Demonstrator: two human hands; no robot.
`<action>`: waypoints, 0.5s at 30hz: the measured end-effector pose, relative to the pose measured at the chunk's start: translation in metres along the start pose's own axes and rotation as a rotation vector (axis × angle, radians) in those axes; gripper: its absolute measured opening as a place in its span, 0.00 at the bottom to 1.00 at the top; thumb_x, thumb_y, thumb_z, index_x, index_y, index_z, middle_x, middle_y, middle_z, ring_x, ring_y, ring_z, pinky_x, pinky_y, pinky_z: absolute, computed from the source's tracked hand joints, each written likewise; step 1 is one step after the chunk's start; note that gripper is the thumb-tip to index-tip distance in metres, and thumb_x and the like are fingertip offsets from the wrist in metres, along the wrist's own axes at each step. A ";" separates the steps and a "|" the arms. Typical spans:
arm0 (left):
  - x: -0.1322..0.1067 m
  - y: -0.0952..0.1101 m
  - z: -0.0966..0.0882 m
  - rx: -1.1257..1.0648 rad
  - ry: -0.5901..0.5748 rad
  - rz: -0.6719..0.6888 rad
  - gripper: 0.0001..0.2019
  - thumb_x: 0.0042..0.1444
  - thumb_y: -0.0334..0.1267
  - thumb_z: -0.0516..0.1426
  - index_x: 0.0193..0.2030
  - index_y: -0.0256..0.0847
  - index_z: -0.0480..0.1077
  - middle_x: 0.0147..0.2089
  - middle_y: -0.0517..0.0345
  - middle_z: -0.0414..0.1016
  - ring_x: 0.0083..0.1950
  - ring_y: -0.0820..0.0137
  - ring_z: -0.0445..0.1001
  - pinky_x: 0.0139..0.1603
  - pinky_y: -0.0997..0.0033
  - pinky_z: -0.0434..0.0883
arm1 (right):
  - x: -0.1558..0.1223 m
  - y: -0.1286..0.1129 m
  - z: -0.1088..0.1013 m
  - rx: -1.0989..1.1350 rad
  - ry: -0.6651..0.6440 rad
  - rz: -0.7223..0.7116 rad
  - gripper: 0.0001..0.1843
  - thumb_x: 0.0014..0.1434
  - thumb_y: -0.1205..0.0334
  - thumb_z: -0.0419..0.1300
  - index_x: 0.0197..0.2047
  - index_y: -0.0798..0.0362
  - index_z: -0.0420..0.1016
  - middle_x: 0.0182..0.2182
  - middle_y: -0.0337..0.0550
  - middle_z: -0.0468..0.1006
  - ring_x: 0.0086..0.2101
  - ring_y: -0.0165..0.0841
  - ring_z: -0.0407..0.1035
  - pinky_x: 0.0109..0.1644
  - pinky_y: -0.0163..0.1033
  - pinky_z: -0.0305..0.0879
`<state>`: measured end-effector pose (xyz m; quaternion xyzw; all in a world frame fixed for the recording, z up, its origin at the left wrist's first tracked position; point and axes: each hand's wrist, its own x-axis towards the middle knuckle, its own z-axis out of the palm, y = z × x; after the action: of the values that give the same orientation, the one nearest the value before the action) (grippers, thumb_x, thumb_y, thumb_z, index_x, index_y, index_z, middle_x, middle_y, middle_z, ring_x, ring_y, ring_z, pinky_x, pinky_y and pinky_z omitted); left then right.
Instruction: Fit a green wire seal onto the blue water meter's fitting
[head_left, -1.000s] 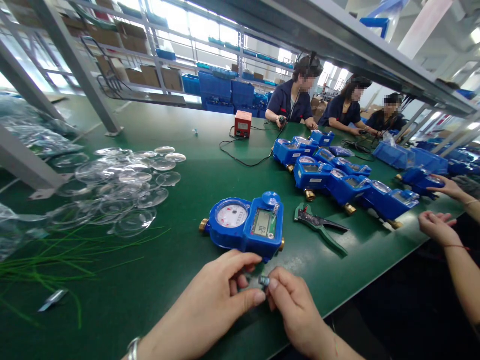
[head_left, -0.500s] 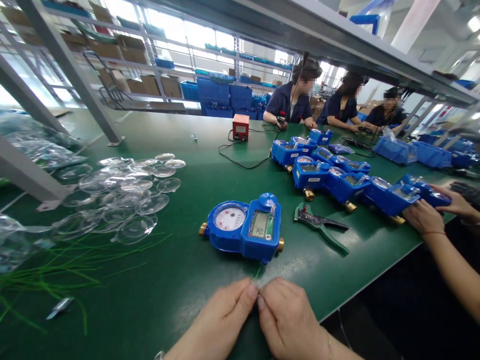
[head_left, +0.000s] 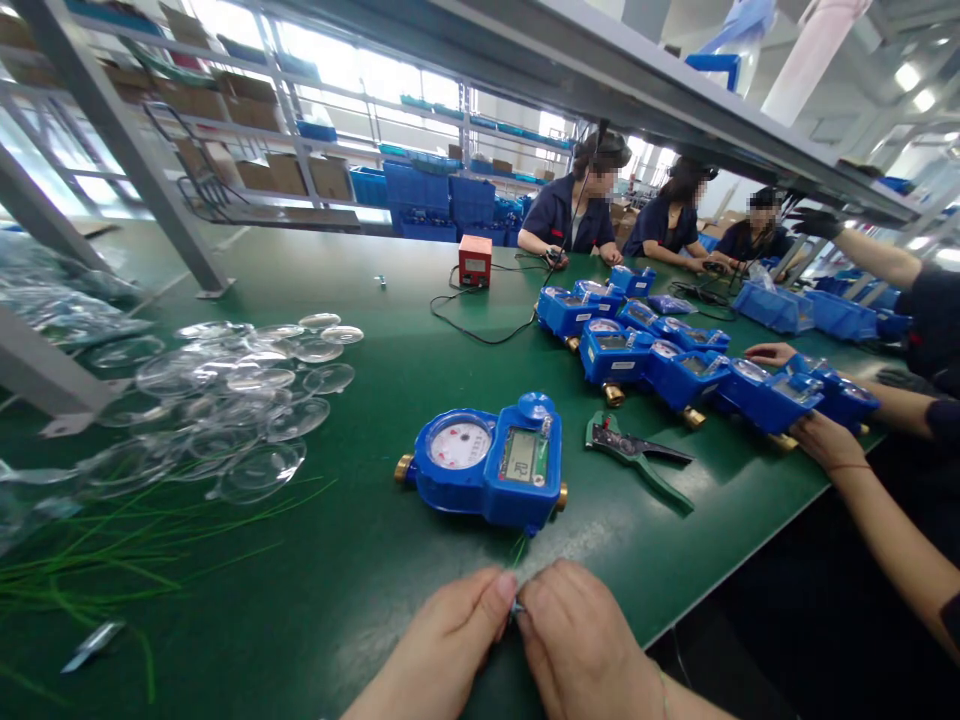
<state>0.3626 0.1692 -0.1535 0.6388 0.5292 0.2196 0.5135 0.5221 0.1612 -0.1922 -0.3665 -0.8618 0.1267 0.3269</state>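
A blue water meter [head_left: 491, 500] lies on the green bench just beyond my hands, with its round dial on the left, a small display on the right and brass ends. Thin green wire [head_left: 519, 548] runs from its near edge down to my fingertips. My left hand [head_left: 457, 635] is closed, thumb pressed against the forefinger, pinching a small silvery wire seal [head_left: 517, 607]. My right hand [head_left: 589, 640] is closed on the seal's other side, its fingertips meeting the left ones. Most of the seal is hidden by my fingers.
Green-handled pliers [head_left: 641, 458] lie right of the meter. Several more meters [head_left: 690, 375] stand behind, with a co-worker's hand [head_left: 829, 440] at them. Clear plastic covers [head_left: 262, 470], loose green wires [head_left: 112, 560] and a silvery piece [head_left: 91, 645] lie left. A red box [head_left: 475, 262] stands farther back.
My hands stay together near the meter, and the silvery seal now shows between the fingertips. At right, another person's gloved arm has come up and another bare hand reaches over the meters.
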 end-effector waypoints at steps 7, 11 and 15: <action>-0.002 -0.003 0.005 0.137 0.073 0.024 0.17 0.63 0.47 0.43 0.29 0.41 0.63 0.32 0.60 0.68 0.35 0.69 0.68 0.39 0.70 0.64 | 0.012 -0.007 0.001 1.067 -0.237 0.824 0.17 0.63 0.54 0.40 0.25 0.50 0.57 0.13 0.29 0.55 0.14 0.25 0.46 0.18 0.30 0.46; -0.001 -0.005 0.002 0.067 0.062 0.013 0.19 0.62 0.49 0.43 0.30 0.41 0.65 0.33 0.59 0.71 0.36 0.69 0.69 0.42 0.69 0.65 | 0.004 -0.002 0.003 0.314 -0.032 0.342 0.12 0.63 0.62 0.44 0.34 0.55 0.66 0.28 0.45 0.71 0.29 0.33 0.64 0.34 0.38 0.61; 0.006 -0.010 -0.002 0.021 0.089 -0.029 0.21 0.60 0.53 0.45 0.31 0.41 0.69 0.35 0.58 0.74 0.40 0.65 0.71 0.45 0.66 0.69 | 0.000 0.004 0.013 -0.168 0.080 0.067 0.13 0.61 0.67 0.43 0.33 0.56 0.68 0.26 0.49 0.71 0.29 0.38 0.65 0.34 0.44 0.63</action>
<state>0.3586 0.1746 -0.1629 0.6262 0.5630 0.2348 0.4856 0.5160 0.1644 -0.2033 -0.4259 -0.8430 0.0504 0.3248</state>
